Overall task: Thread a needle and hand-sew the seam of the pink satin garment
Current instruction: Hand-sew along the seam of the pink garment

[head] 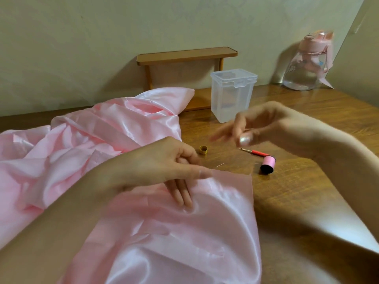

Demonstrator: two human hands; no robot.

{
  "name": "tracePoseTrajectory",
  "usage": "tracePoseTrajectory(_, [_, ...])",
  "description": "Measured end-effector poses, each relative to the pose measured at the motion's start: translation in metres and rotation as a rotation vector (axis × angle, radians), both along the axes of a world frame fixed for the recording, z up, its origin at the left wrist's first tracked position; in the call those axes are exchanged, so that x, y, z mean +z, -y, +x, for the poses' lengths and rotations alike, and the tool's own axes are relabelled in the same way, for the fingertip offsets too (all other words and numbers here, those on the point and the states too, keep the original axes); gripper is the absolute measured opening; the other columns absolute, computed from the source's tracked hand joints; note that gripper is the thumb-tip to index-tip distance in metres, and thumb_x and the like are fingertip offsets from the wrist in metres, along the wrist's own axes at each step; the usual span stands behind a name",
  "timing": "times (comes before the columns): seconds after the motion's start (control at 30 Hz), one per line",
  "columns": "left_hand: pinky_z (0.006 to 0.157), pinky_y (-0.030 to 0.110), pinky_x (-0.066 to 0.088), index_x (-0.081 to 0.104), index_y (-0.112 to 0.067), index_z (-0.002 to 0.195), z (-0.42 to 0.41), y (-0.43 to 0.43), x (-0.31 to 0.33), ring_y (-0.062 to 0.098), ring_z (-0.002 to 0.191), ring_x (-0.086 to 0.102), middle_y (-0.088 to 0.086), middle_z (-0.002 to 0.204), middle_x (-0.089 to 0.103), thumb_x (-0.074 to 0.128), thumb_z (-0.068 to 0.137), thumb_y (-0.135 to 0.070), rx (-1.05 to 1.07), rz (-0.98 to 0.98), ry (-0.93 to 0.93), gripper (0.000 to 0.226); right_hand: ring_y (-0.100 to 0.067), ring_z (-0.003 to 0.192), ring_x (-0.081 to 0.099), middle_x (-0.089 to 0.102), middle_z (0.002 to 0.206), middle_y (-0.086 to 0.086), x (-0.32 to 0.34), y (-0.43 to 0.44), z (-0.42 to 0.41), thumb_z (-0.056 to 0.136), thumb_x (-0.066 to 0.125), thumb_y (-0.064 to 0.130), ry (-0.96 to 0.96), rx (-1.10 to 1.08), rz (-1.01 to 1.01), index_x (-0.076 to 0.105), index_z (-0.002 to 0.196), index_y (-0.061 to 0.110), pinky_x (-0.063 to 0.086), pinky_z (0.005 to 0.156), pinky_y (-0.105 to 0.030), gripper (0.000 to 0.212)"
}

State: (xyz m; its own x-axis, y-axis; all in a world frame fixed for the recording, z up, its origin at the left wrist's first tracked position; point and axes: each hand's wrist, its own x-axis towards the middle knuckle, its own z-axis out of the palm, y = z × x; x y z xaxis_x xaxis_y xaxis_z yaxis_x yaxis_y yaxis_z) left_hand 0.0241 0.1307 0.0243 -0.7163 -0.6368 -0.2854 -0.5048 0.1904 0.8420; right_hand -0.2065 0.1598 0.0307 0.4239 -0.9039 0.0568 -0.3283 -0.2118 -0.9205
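Note:
The pink satin garment (184, 232) lies across the wooden table, bunched at the left and flat in front of me. My left hand (164, 167) rests on it near its top edge, thumb and forefinger pinching the cloth, other fingers pressing down. My right hand (256, 128) hovers blurred above the table to the right, thumb and fingertips pinched together; a needle or thread between them is too small to see. A pink thread spool (267, 164) lies on its side beside the cloth's corner.
A red-handled seam ripper (256, 152) and a gold thimble (203, 149) lie beyond the cloth. A clear lidded plastic box (232, 95) and a small wooden shelf (184, 56) stand by the wall. A pink-capped water bottle (305, 66) stands far right.

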Motion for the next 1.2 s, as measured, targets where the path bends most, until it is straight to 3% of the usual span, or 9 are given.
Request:
tracePoseTrajectory(0.07, [0.054,0.023,0.055,0.062,0.006,0.085,0.003,0.000,0.005,0.025,0.061,0.071,0.017,0.064,0.070,0.071,0.076,-0.017,-0.037,-0.001,0.000,0.026,-0.019,0.107,0.063,0.069,0.110,-0.011,-0.009,-0.001,0.006,0.075,0.065,0.005,0.035,0.206,0.113,0.071,0.072,0.018,0.048,0.090,-0.026,0.015])
tracePoseTrajectory(0.13, [0.055,0.022,0.055,0.064,0.002,0.079,0.005,0.001,0.008,0.022,0.060,0.071,0.016,0.064,0.070,0.072,0.073,-0.012,-0.047,0.001,-0.004,0.017,-0.020,0.090,0.064,0.069,0.095,-0.016,-0.020,-0.002,0.019,0.076,0.063,-0.001,0.009,0.349,0.195,0.071,0.071,0.019,0.049,0.081,-0.024,0.023])
tracePoseTrajectory(0.2, [0.054,0.020,0.054,0.066,0.000,0.077,0.007,0.001,0.010,0.019,0.058,0.070,0.016,0.064,0.071,0.072,0.070,-0.012,-0.064,0.006,-0.005,0.015,-0.009,0.070,0.061,0.068,0.073,-0.001,-0.024,-0.003,0.026,0.075,0.062,-0.005,0.003,0.407,0.257,0.070,0.071,0.016,0.047,0.070,-0.017,0.023])
tracePoseTrajectory(0.33, [0.054,0.020,0.053,0.069,-0.006,0.074,0.011,0.002,0.012,0.018,0.056,0.068,0.015,0.064,0.070,0.073,0.068,-0.014,-0.126,0.072,0.010,0.011,-0.001,0.062,0.060,0.067,0.065,0.009,-0.022,-0.006,0.024,0.073,0.063,-0.010,-0.018,0.419,0.275,0.068,0.071,0.009,0.046,0.064,-0.012,0.020])
tracePoseTrajectory(0.7, [0.052,0.015,0.049,0.069,-0.002,0.084,0.009,0.002,-0.001,0.006,0.052,0.063,0.001,0.061,0.066,0.069,0.080,-0.006,-0.197,0.138,0.104,0.005,-0.001,0.060,0.061,0.067,0.062,0.004,-0.020,-0.002,0.019,0.069,0.067,-0.011,-0.074,0.413,0.210,0.070,0.067,0.012,0.046,0.060,-0.010,0.023])
tracePoseTrajectory(0.8, [0.061,0.017,0.047,0.072,-0.003,0.086,0.011,0.005,-0.004,0.008,0.066,0.061,0.002,0.076,0.067,0.076,0.072,-0.021,-0.164,-0.004,0.097,0.023,0.001,0.057,0.059,0.066,0.060,0.008,-0.021,-0.001,0.018,0.069,0.064,-0.012,-0.022,0.404,0.218,0.070,0.066,0.013,0.044,0.057,-0.008,0.025])
tracePoseTrajectory(0.97, [0.094,0.020,0.040,0.075,-0.017,0.087,0.012,0.011,-0.005,0.004,0.109,0.054,-0.012,0.110,0.058,0.074,0.074,-0.027,-0.194,-0.231,-0.008,0.017,-0.003,0.059,0.059,0.065,0.059,0.006,-0.021,0.005,0.019,0.068,0.063,-0.007,0.025,0.380,0.193,0.073,0.062,0.017,0.046,0.061,-0.013,0.026])
tracePoseTrajectory(1.07, [0.076,0.022,0.050,0.073,-0.009,0.088,0.017,0.013,-0.004,0.011,0.085,0.064,0.003,0.090,0.066,0.074,0.077,-0.016,-0.201,-0.117,-0.030,0.013,-0.008,0.064,0.061,0.067,0.064,0.004,-0.020,0.007,0.018,0.068,0.070,0.000,0.073,0.396,0.194,0.074,0.066,0.019,0.049,0.064,-0.018,0.019])
tracePoseTrajectory(1.2, [0.062,0.019,0.052,0.066,-0.008,0.090,0.018,0.018,-0.005,0.012,0.071,0.065,0.002,0.077,0.069,0.075,0.069,-0.007,-0.195,0.014,-0.067,0.023,-0.006,0.065,0.063,0.068,0.066,0.005,-0.023,0.008,0.017,0.066,0.078,0.014,0.146,0.414,0.187,0.074,0.069,0.019,0.049,0.064,-0.016,0.007])
